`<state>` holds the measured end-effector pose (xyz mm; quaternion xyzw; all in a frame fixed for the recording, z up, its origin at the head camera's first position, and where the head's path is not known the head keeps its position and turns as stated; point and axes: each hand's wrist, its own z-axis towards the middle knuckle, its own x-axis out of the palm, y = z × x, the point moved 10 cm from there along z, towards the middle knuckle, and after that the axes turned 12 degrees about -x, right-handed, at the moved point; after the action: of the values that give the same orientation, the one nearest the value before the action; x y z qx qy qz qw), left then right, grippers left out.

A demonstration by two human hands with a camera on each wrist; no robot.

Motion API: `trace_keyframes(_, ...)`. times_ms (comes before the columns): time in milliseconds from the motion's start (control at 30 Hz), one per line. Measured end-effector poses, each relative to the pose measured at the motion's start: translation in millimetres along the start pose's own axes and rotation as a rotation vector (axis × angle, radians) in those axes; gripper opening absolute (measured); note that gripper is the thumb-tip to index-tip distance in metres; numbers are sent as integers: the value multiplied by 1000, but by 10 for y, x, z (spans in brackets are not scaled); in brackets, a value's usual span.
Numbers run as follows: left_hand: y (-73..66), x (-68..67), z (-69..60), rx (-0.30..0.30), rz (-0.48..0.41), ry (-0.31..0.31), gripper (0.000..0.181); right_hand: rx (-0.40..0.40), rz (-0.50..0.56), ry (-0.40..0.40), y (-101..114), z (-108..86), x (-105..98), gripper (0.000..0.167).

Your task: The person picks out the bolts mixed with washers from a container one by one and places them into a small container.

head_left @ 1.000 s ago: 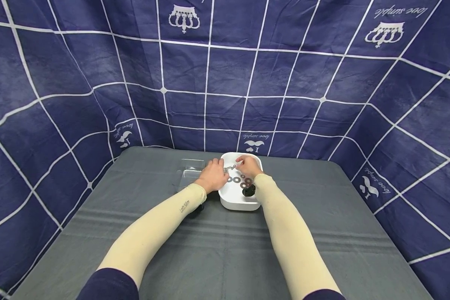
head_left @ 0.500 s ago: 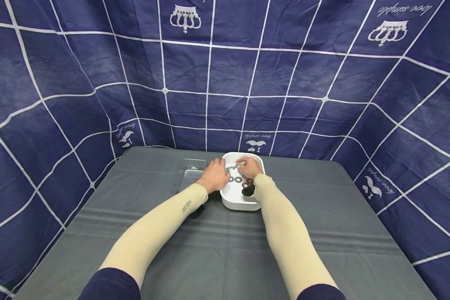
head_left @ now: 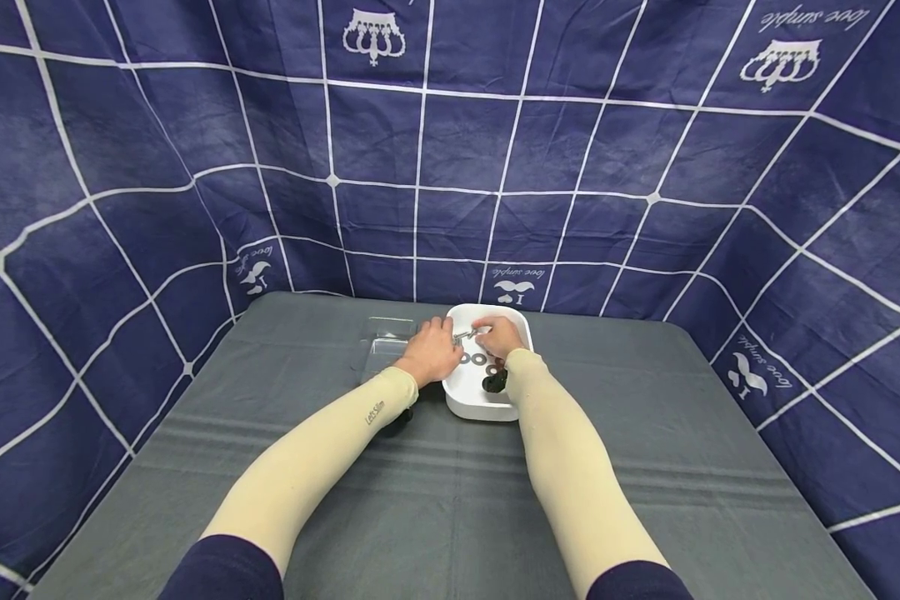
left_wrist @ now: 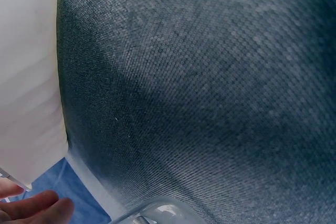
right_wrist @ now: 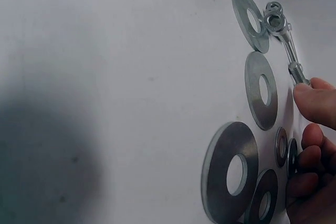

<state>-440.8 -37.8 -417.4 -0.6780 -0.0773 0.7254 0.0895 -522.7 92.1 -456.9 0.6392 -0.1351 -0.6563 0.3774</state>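
In the head view my right hand (head_left: 501, 335) reaches into a white tray (head_left: 480, 410). Between its thumb and forefinger it pinches the threaded end of a small silver screw (right_wrist: 297, 72), seen in the right wrist view. Socket screw heads (right_wrist: 274, 20) lie at the far end of the metal pieces, close to a large flat washer (right_wrist: 239, 11). Several washers of different sizes lie below, such as a big dark one (right_wrist: 216, 174). My left hand (head_left: 433, 348) is at the tray's left rim. Its fingers (left_wrist: 39, 205) show near the tray corner; their contact is partly hidden.
A clear plastic box (head_left: 382, 354) sits left of the tray, beside my left forearm. Grey cloth (head_left: 450, 500) covers the table, and a blue gridded curtain (head_left: 457, 150) hangs behind. A black round object (head_left: 495, 381) is seen by my right wrist.
The right fingers have shifted slightly over the screws, while the left hand keeps its place at the tray's rim. The whole view has drifted a little.
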Motion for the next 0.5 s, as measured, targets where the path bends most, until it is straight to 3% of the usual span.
trace_keyframes(500, 1, -19, -1, -4, -21, -22, 57, -38, -32, -34, 24, -19, -18, 17)
